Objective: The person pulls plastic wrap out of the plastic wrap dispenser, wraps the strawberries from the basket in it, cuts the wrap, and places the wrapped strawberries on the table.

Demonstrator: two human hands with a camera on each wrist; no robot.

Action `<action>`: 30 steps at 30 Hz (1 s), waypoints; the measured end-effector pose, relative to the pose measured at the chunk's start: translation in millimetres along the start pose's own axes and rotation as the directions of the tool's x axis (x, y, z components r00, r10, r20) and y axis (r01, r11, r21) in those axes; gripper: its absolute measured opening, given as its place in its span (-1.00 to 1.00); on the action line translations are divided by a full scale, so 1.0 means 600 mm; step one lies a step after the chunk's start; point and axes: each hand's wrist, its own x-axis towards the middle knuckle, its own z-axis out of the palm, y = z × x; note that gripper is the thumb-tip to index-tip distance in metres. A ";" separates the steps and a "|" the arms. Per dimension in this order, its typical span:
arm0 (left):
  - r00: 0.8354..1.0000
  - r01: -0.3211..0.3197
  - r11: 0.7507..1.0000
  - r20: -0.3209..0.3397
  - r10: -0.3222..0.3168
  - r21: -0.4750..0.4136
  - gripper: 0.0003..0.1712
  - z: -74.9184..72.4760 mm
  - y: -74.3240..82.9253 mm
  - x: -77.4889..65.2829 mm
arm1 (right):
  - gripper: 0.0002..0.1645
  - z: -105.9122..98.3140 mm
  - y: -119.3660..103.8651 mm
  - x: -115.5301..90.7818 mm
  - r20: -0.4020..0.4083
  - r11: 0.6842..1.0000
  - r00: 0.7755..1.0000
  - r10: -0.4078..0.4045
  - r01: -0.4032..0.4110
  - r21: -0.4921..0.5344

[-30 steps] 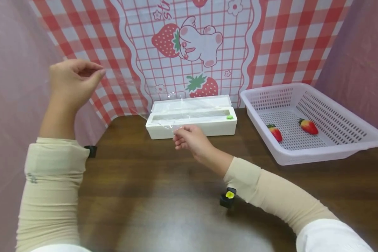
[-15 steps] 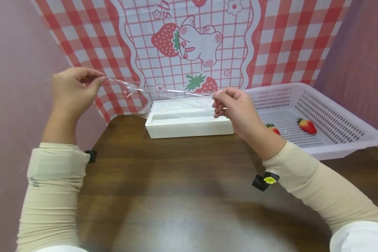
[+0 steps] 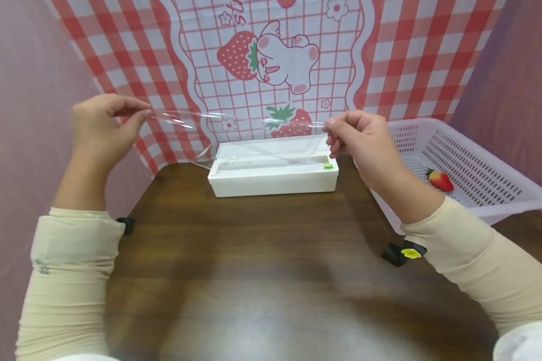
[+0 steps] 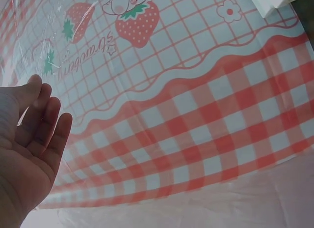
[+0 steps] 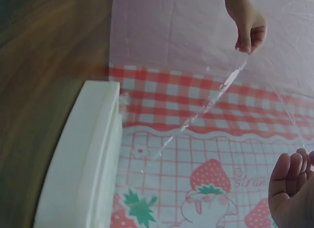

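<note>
A clear sheet of plastic wrap (image 3: 187, 119) stretches between both hands above the table. My left hand (image 3: 106, 125) pinches one corner of it between thumb and fingertips, raised at the left. At the right, my right hand (image 3: 359, 138) pinches another corner at about the same height. Behind and below the wrap stands a white plastic wrap box (image 3: 273, 186), its lid raised and a green slider (image 3: 327, 166) at the right end of its front edge. In the right wrist view the wrap shows as a shiny strip (image 5: 196, 116) running down from the left hand toward the box.
A white perforated basket (image 3: 492, 165) stands at the right, with a strawberry (image 3: 440, 180) in it; my right forearm covers part of its near left side. A red checked cloth (image 3: 411, 60) hangs behind the brown wooden table (image 3: 235, 260), with pink curtains at both sides.
My right hand has moved right and up from the box's front, drawing the wrap's edge out between the hands. The left hand has dipped slightly and stays at the left.
</note>
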 end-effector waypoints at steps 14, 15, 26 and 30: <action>0.974 -0.218 0.975 -0.060 0.219 0.035 -0.79 -0.004 0.008 -0.018 | -0.76 -0.015 -0.025 0.015 0.012 0.984 0.999 -0.038 0.039 -0.174; 0.971 -0.228 0.973 -0.069 0.230 0.034 -0.79 -0.004 0.008 -0.018 | -0.76 -0.016 -0.026 0.016 0.011 0.979 0.999 -0.044 0.046 -0.200; 0.969 -0.226 0.972 -0.086 0.230 0.055 -0.75 -0.002 0.015 -0.011 | -0.73 -0.023 -0.041 0.034 -0.014 0.945 1.000 -0.023 0.017 -0.327; 0.973 -0.217 0.975 -0.071 0.220 0.049 -0.76 -0.009 0.020 -0.015 | -0.73 -0.027 -0.041 0.020 -0.007 0.940 1.000 0.012 -0.014 -0.340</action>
